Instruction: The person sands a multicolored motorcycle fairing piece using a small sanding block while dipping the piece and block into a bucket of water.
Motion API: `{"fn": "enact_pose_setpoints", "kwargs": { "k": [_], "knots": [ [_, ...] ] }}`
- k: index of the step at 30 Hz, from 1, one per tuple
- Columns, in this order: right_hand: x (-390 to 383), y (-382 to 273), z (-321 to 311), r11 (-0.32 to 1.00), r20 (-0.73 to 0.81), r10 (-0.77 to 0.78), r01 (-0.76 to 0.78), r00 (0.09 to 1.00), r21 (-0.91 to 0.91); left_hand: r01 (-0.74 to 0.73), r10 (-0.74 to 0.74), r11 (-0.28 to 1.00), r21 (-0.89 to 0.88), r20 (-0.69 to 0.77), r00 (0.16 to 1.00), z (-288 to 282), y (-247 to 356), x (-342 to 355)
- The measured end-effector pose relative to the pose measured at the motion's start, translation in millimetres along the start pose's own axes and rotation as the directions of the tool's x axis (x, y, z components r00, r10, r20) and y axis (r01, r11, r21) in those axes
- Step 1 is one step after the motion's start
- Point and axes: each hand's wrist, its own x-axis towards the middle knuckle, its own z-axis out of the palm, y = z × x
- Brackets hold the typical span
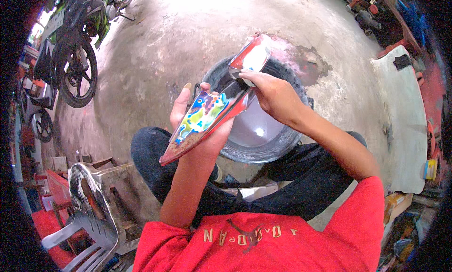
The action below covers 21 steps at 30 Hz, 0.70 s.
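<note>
A long, pointed, glossy panel that looks like a motorcycle body cover (202,113) slants across my lap, red along its edge with a multicoloured sheen on its near half. Its far end is red and white, and a dark hollow shows in the middle. My left hand (213,139) supports the near half from below, fingers curled round the side and thumb up. At the far half, my right hand (278,98) is closed on the panel with thumb and fingers; its fingertips are partly hidden. Beneath the panel stands a round dark tub (254,155) of cloudy water.
Wet pinkish stains mark the concrete floor (155,50) beyond the tub. Motorcycles (75,69) stand at the far left. A grey plastic chair (94,215) is at the near left, beside a wooden box. On the right lies a long pale board (402,126).
</note>
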Motion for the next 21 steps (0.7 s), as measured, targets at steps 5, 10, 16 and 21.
{"fn": "enact_pose_setpoints", "kwargs": {
  "k": [5, 10, 16, 21],
  "knots": [
    [-13.9, -55.5, -2.5, 0.946, 0.002, -0.322, 0.321, 0.947, 0.045, 0.027, -0.05, 0.991, 0.133, 0.171, 0.984, -18.7, 12.6, -0.1],
    [2.5, -0.2, -6.9, 0.996, 0.012, 0.087, -0.087, 0.996, 0.002, -0.006, 0.005, 1.0, 0.023, 0.002, 1.0, 0.9, 1.8, -6.1],
    [-13.8, -16.4, 4.7, 0.988, -0.018, -0.156, 0.156, 0.988, 0.009, -0.018, 0.017, 1.0, 0.026, 0.013, 1.0, -7.1, 1.1, 3.0],
    [-13.7, -17.7, 10.2, 0.986, -0.062, -0.165, 0.164, 0.984, -0.011, -0.009, 0.007, 0.999, 0.04, 0.06, 0.998, -0.2, 1.1, -6.8]
  ]
}}
